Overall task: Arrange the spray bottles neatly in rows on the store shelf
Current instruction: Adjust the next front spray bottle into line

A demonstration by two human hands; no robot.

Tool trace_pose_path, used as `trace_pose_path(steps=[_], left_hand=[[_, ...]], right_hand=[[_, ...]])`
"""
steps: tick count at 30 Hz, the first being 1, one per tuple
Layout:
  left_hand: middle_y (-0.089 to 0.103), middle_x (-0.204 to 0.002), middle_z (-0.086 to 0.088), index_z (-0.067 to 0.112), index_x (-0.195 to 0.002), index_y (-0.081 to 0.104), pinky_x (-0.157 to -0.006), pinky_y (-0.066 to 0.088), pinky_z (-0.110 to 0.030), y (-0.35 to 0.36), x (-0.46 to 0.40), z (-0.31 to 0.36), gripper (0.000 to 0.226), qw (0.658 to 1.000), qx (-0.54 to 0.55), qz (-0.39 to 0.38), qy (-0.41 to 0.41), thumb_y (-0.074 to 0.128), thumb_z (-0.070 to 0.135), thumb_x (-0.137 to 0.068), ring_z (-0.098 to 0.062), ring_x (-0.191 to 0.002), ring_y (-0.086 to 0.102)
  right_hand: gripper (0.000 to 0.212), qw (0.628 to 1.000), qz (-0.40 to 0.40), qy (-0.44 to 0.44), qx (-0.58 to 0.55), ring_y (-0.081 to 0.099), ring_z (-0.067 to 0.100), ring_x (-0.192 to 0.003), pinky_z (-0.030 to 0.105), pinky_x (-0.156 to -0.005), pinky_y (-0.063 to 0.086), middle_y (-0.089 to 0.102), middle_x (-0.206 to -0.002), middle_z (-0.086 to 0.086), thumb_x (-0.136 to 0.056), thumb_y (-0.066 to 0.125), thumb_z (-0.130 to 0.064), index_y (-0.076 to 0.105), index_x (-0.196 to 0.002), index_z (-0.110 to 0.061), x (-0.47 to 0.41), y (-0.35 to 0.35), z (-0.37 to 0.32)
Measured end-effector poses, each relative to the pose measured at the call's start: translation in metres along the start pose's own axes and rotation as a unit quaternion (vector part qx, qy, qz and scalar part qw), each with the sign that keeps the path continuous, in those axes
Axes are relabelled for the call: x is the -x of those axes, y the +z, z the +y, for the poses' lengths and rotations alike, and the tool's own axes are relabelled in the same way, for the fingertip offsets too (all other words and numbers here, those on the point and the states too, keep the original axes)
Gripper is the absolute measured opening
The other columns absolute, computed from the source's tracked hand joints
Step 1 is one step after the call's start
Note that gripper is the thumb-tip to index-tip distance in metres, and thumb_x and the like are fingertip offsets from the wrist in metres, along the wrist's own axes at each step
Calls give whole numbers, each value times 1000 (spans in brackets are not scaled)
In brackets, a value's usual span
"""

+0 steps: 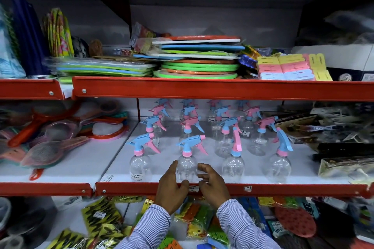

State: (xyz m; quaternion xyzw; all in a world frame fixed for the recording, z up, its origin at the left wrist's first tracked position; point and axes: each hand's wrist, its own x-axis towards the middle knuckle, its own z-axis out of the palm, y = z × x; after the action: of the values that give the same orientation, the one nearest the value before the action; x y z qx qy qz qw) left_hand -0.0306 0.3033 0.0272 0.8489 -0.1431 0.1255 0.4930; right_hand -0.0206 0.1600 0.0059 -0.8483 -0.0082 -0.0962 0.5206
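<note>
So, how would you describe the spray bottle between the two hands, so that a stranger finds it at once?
Look at the middle shelf with the red front edge, where clear spray bottles stand in rows. In the front row, take the second bottle from the left. It has a blue trigger head on a pink collar, and only this one has the left hand and right hand around its body.

You see clear plastic spray bottles (186,168) whose trigger heads (190,143) mix pink and light blue, standing on a white shelf board (251,166) edged by a red metal rail (283,189). Your cuffs (153,222) are finely blue-and-white striped. Below lie yellow packets with black zigzags (101,218); above sit green, orange and blue flat boards (198,60).
</note>
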Motion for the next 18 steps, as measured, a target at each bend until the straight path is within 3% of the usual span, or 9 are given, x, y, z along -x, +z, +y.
trace_pose_path(steps=[3, 8, 10, 13, 18], left_hand=[[51, -112, 19, 26, -131, 42, -75, 28, 5, 0, 0, -1, 52, 1000, -1, 1, 2, 55, 8, -84, -3, -97, 52], [51, -110, 23, 39, -121, 39, -72, 29, 9, 0, 0, -2, 53, 1000, 2, 2, 10, 56, 7, -83, 0, -97, 51], [50, -111, 23, 42, -119, 36, -79, 29, 4, 1, 0, -2, 54, 1000, 2, 2, 13, 56, 7, -83, -1, -98, 51], [48, -114, 19, 26, -132, 41, -92, 36, -15, 1, 0, -2, 53, 1000, -2, 5, -2, 56, 8, -84, -4, -100, 49], [52, -120, 15, 24, -134, 40, -99, 38, -22, 1, 0, -6, 55, 1000, -7, -1, -8, 57, 11, -84, -9, -109, 52]], right_hand=[[52, 1000, 0, -2, -2, 57, 9, -111, 29, -100, 48, 57, -130, -3, -85, 47, 5, 47, -129, -23, 0, 0, 1], [53, 1000, -3, -1, -6, 56, 10, -112, 31, -101, 48, 56, -130, -3, -85, 47, 5, 47, -129, -24, -1, 0, 3], [53, 1000, -3, -2, -5, 56, 9, -112, 30, -100, 48, 56, -131, -3, -85, 48, 5, 47, -130, -24, -1, 0, 4], [53, 1000, -5, -2, 0, 56, 8, -112, 26, -99, 46, 55, -133, -3, -86, 48, 4, 46, -132, -24, -2, 0, 6], [53, 1000, -3, -4, -1, 53, 6, -113, 23, -100, 44, 54, -133, -5, -87, 50, 3, 46, -132, -24, -2, 1, 6]])
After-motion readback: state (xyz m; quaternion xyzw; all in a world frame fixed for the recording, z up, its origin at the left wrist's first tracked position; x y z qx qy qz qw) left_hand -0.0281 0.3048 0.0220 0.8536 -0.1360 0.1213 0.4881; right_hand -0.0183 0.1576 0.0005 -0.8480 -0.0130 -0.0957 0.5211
